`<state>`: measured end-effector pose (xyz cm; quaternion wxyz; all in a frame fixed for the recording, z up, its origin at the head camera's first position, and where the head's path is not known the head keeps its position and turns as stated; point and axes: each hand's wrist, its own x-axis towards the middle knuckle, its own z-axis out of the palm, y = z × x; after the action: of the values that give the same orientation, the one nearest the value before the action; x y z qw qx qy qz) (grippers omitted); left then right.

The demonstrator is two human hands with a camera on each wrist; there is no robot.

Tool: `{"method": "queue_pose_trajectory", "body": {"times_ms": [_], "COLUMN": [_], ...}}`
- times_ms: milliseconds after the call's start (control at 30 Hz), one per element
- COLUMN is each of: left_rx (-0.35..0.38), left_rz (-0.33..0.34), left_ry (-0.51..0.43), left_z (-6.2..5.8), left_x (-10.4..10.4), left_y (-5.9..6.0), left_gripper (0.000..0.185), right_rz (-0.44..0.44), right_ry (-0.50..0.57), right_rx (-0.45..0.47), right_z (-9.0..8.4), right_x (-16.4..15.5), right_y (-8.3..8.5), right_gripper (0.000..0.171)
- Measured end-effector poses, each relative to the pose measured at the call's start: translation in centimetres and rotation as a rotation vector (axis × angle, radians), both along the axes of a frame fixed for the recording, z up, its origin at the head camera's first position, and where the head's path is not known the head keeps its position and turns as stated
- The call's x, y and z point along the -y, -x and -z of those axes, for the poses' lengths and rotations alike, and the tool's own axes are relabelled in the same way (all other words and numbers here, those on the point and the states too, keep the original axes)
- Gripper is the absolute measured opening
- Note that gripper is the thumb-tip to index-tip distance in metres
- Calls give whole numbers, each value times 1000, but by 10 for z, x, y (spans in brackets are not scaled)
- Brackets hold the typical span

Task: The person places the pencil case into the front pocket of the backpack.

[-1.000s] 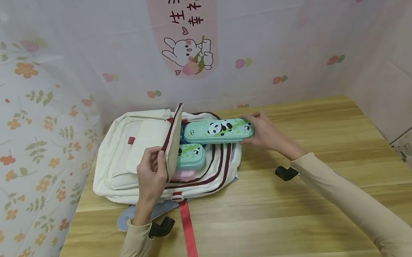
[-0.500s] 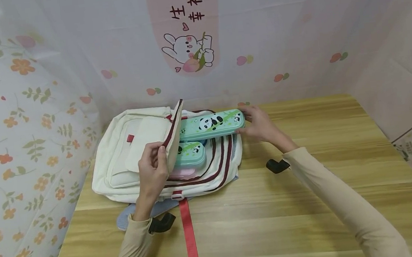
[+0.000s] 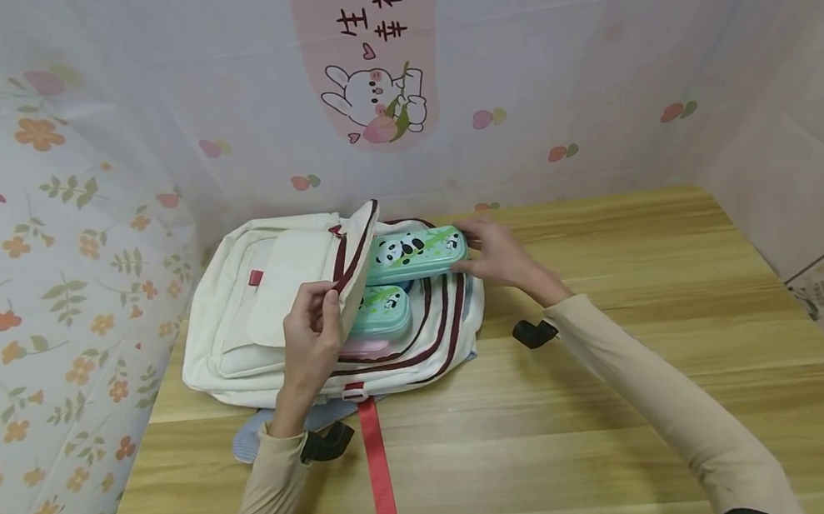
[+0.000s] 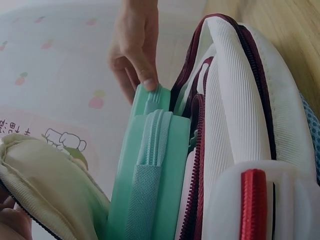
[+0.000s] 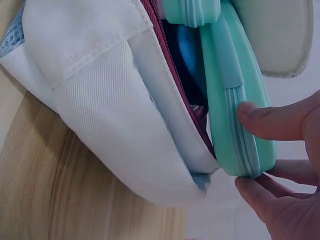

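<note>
A cream backpack [image 3: 232, 343] with dark red zips lies on the table, its pocket unzipped. The left hand [image 3: 310, 343] pinches the edge of the raised flap [image 3: 357, 254] and holds it up. At the far side of the pocket, the right hand [image 3: 500, 258] grips the end of a mint-green panda pencil case [image 3: 423, 254], thumb on the zip side in the right wrist view. The case's left end is hidden behind the flap. A second mint-green panda case [image 3: 385, 317] sits in the pocket, nearer the person, with something pink [image 3: 364, 347] beside it.
A red strap [image 3: 380, 478] hangs from the backpack toward the table's front edge. Under the bag shows a blue-grey mesh strap [image 3: 250, 437]. The wooden table [image 3: 612, 437] extends to the right, and printed cloth [image 3: 550, 66] hangs behind it.
The right hand has moved left, sliding the pencil case farther behind the flap and into the pocket. The left hand has shifted slightly right, tilting the flap over the cases.
</note>
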<state>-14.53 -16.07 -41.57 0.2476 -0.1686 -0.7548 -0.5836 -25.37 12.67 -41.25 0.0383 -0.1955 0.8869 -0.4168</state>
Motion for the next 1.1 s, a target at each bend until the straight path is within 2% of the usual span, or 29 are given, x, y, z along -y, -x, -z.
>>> {"method": "queue_pose_trajectory", "body": {"times_ms": [300,633,767,967,1100], "left_rx": [-14,-10,-9,3,-16], "left_rz": [11,26,28,39,56], "left_ry": [19,31,28,61,204], "left_z": [1,2,2,2,2], "left_x": [0,-2,-2,-2,-3], "left_y": [1,0,0,-1,-1], "left_gripper": [11,12,11,12,14], "right_rz": [-27,-41,-48,-75,-104], "right_ry": [-138,-171,-180,-115,-21], "right_rx": [-57,-43,-64,-46,-3], "right_z": [-3,-6,-5,-1,1], "right_x": [26,59,67,64,53], "right_y": [-2,3,5,4,1], "right_gripper": [74,75,75,71,65]}}
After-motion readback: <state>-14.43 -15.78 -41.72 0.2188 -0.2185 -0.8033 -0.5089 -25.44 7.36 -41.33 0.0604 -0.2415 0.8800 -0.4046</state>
